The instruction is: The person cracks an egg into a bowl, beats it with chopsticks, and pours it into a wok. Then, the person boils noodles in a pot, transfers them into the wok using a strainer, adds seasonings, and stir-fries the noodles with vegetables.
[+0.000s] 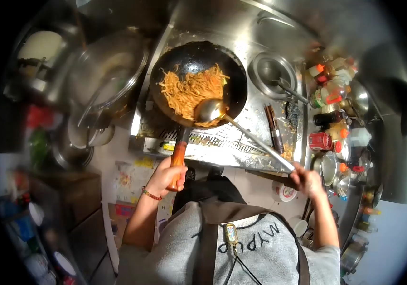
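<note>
A black wok (198, 54) sits on the steel stove, with a heap of brown noodles (189, 90) inside. My left hand (168, 175) is closed round the wok's orange-brown wooden handle (179, 154), below the near rim. At the right, my right hand (306, 181) grips the end of a long-handled metal ladle (210, 111). The ladle's bowl rests against the noodles at their near right side, its rounded back facing up. Some noodles lie along the wok's near edge, partly hidden by the ladle.
Right of the wok is a round metal pot (263, 71) with another ladle in it. Bottles and jars (324, 97) line the far right. A large metal pan (106, 76) stands at the left. Dark sticks (274, 128) lie on the stove's right side.
</note>
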Demonstrator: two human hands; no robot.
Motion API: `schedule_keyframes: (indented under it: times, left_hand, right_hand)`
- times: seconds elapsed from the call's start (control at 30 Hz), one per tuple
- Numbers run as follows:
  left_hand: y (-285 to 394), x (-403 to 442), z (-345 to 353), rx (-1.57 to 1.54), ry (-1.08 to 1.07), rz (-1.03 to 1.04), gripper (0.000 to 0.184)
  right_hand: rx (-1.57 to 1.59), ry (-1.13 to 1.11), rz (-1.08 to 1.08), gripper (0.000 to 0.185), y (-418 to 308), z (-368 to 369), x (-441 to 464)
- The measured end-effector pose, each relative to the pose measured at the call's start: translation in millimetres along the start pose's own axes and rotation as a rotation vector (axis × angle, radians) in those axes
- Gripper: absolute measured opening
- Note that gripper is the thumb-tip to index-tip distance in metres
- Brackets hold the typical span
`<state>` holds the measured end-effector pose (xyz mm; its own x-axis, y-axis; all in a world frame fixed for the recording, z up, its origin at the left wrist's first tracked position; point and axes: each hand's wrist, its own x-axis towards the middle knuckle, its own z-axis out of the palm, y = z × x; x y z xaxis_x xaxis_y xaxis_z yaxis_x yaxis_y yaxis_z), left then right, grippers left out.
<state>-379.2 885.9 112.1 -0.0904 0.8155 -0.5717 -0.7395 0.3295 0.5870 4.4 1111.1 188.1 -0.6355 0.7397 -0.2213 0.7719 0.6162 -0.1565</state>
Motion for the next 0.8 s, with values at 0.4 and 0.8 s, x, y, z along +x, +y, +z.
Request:
schedule_keyframes:
  times: [0.4, 0.8]
  left_hand:
    - [-54.0, 25.7, -7.3, -0.176, -0.044, -0.021, 0.018]
    - [-15.6, 110.7, 1.0, -0.054, -0.046, 0.047, 0.01]
  right_hand:
    - [0.601, 0.009, 0.079, 0.032, -15.8, -12.1, 83.9]
    - [1.077, -0.229, 0.337, 0.044, -146.0, 101.0, 91.4]
